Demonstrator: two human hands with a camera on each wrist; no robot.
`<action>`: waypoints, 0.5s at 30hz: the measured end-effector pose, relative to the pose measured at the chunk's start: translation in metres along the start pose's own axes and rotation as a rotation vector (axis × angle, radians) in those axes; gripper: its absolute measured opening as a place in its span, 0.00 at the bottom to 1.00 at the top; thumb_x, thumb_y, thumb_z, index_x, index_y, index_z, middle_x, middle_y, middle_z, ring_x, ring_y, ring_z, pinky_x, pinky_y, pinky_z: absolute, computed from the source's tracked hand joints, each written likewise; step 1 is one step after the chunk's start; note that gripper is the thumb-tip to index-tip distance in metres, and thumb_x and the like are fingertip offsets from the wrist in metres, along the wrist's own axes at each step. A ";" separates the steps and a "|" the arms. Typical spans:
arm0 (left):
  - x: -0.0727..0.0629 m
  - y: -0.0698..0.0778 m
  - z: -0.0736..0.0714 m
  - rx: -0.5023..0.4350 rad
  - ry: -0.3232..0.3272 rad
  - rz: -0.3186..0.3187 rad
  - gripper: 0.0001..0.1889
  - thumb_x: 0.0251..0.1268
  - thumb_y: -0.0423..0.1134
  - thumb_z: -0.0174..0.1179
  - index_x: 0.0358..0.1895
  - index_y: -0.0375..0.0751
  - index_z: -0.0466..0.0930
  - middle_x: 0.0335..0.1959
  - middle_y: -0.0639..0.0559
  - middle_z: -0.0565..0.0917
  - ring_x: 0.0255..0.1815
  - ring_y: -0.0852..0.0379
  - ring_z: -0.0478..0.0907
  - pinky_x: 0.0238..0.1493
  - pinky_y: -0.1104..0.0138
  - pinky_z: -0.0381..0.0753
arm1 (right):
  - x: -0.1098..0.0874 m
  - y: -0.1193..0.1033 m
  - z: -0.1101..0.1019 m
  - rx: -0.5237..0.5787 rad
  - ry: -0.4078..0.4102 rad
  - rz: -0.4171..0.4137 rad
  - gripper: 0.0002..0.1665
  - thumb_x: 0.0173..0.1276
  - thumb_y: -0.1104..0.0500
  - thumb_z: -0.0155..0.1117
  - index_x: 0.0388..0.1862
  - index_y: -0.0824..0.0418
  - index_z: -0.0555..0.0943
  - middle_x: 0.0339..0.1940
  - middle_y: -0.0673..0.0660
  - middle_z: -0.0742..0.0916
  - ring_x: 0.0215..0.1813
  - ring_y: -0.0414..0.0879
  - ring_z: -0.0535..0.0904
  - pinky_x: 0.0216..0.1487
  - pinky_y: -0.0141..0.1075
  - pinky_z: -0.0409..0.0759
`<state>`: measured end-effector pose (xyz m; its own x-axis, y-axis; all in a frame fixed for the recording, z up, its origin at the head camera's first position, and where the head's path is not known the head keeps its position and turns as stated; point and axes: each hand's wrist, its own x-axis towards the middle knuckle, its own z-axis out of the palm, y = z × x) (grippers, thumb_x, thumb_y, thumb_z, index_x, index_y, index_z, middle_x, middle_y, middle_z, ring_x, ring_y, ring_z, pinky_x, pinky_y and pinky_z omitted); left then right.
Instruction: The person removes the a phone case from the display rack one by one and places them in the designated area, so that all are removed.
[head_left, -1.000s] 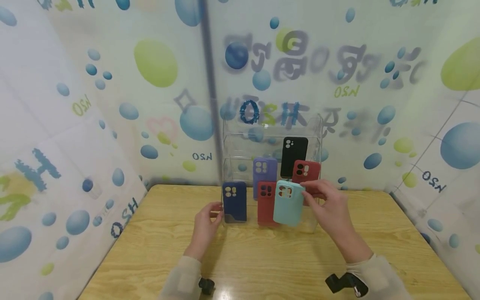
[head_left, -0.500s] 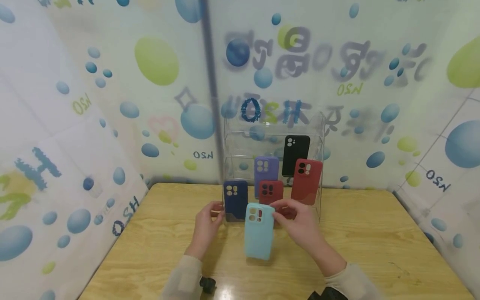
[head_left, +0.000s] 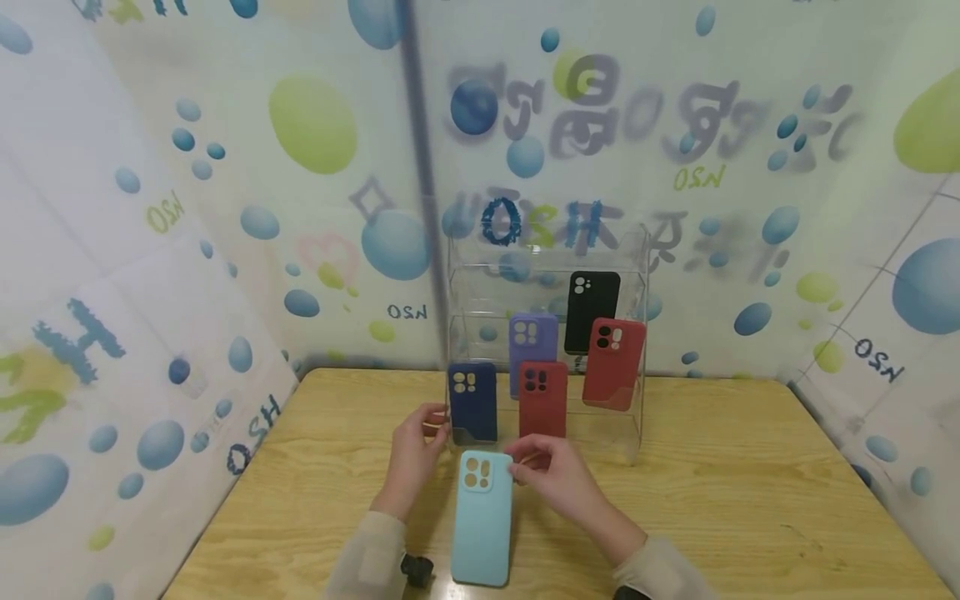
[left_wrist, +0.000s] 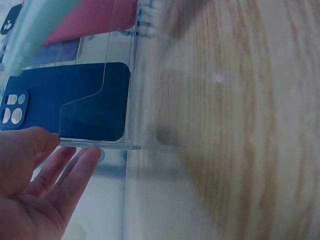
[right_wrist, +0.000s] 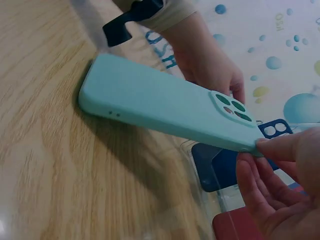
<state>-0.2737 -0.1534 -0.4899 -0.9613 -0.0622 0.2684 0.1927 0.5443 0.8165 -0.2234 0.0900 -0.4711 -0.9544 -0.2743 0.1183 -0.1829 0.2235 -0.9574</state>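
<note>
My right hand (head_left: 558,479) pinches a light turquoise phone case (head_left: 482,525) by its upper right corner. In the right wrist view the turquoise case slants, its lower end close to the wood; whether it touches cannot be told. At the left side of a clear tiered display stand (head_left: 637,433), my left hand (head_left: 415,442) holds the stand's edge between thumb and fingers. Just beside that hand a dark blue phone case (left_wrist: 75,100) stands in the bottom tier. To its right in that tier is a red phone case (head_left: 543,408), partly hidden by my right hand.
Higher in the stand are a purple phone case (head_left: 534,342), a black phone case (head_left: 592,308) and a second red phone case (head_left: 615,367), slightly tilted. The wooden table (head_left: 750,492) meets patterned fabric walls (head_left: 315,208) at the back and sides.
My right hand has brought the turquoise phone case out from before the stand, moving left and towards me, and lowered it. The red cases now show more fully. My left hand stays put.
</note>
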 end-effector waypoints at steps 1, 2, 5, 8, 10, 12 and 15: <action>0.000 0.000 0.000 -0.001 0.000 0.000 0.13 0.69 0.27 0.64 0.56 0.37 0.82 0.44 0.41 0.88 0.42 0.47 0.87 0.41 0.62 0.88 | 0.001 0.002 0.000 -0.008 -0.005 -0.006 0.11 0.66 0.64 0.73 0.47 0.63 0.87 0.40 0.59 0.90 0.39 0.46 0.86 0.39 0.32 0.85; 0.000 -0.001 0.000 -0.001 -0.001 0.000 0.14 0.69 0.27 0.64 0.56 0.37 0.82 0.44 0.41 0.88 0.42 0.47 0.87 0.40 0.63 0.88 | 0.002 0.004 0.001 -0.015 -0.010 -0.006 0.11 0.66 0.64 0.73 0.47 0.63 0.87 0.40 0.59 0.90 0.39 0.47 0.86 0.39 0.31 0.85; 0.000 -0.001 0.000 0.000 0.000 -0.002 0.13 0.69 0.27 0.64 0.55 0.37 0.82 0.44 0.42 0.88 0.41 0.48 0.87 0.39 0.65 0.88 | 0.005 0.012 0.003 -0.038 -0.018 -0.008 0.11 0.66 0.64 0.74 0.47 0.63 0.88 0.39 0.59 0.90 0.39 0.45 0.86 0.38 0.31 0.84; 0.000 -0.002 0.001 -0.006 -0.001 -0.012 0.14 0.69 0.27 0.64 0.55 0.37 0.83 0.44 0.42 0.88 0.41 0.49 0.87 0.37 0.68 0.87 | 0.008 0.019 0.008 -0.071 -0.026 -0.002 0.11 0.65 0.65 0.74 0.46 0.64 0.88 0.39 0.58 0.90 0.37 0.43 0.86 0.38 0.30 0.84; 0.001 -0.003 0.001 -0.016 -0.003 -0.014 0.14 0.69 0.27 0.64 0.55 0.37 0.83 0.44 0.42 0.88 0.40 0.49 0.87 0.36 0.69 0.87 | 0.008 0.022 0.011 -0.088 -0.030 -0.002 0.10 0.65 0.65 0.74 0.46 0.64 0.88 0.39 0.58 0.90 0.37 0.42 0.85 0.38 0.30 0.84; 0.001 -0.004 0.001 -0.027 -0.009 -0.019 0.14 0.69 0.27 0.64 0.56 0.36 0.82 0.44 0.41 0.88 0.41 0.48 0.86 0.35 0.70 0.87 | 0.009 0.025 0.013 -0.108 -0.033 -0.004 0.10 0.65 0.65 0.74 0.45 0.64 0.88 0.39 0.58 0.90 0.37 0.42 0.85 0.38 0.30 0.84; 0.001 -0.004 0.001 -0.040 -0.014 -0.020 0.14 0.69 0.27 0.64 0.56 0.36 0.82 0.44 0.41 0.88 0.41 0.48 0.86 0.35 0.71 0.87 | 0.009 0.027 0.016 -0.133 -0.038 0.006 0.09 0.65 0.65 0.74 0.44 0.64 0.88 0.38 0.57 0.90 0.38 0.43 0.85 0.38 0.29 0.84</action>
<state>-0.2752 -0.1548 -0.4930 -0.9678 -0.0609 0.2444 0.1805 0.5090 0.8417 -0.2326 0.0786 -0.5003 -0.9464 -0.3072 0.0997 -0.2089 0.3471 -0.9143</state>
